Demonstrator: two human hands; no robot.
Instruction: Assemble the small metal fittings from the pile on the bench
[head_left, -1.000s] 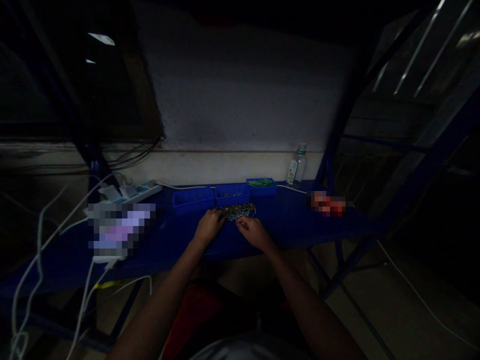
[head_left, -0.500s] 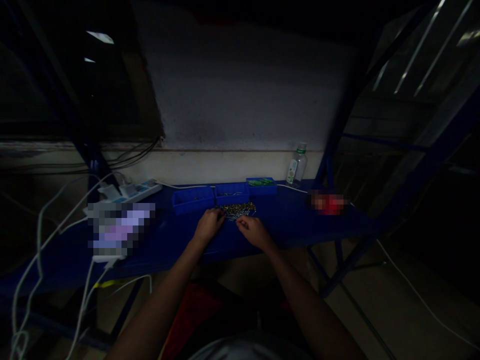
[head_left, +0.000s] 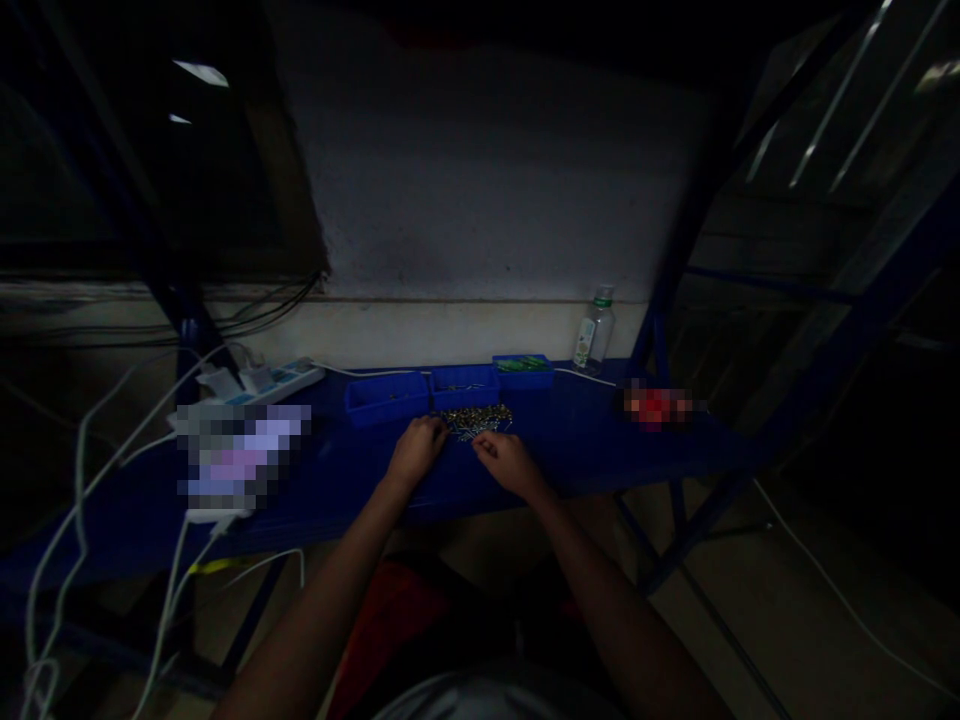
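A pile of small brass-coloured and silvery metal pieces (head_left: 474, 418), perhaps screws, lies on the blue table (head_left: 585, 440). At the pile's left edge my left hand (head_left: 420, 448) is closed, its fingers curled together; whatever is in them is too small to make out. My right hand (head_left: 504, 460) sits at the near right side of the pile with thumb and fingertips pinched, and what they hold cannot be seen. Behind the pile stand a blue bin (head_left: 386, 408) with a few small pieces, a second blue bin (head_left: 465, 398) with thin metal pieces, and a third (head_left: 523, 380) with green things.
A clear bottle (head_left: 594, 335) stands by the wall at the back right. White power strips (head_left: 281, 383) with cables are on the left, near a blurred-out item (head_left: 244, 455). A blurred red item (head_left: 656, 405) lies at the right.
Almost nothing differs. Both hands stay at the pile, with at most a slight shift of the fingers.
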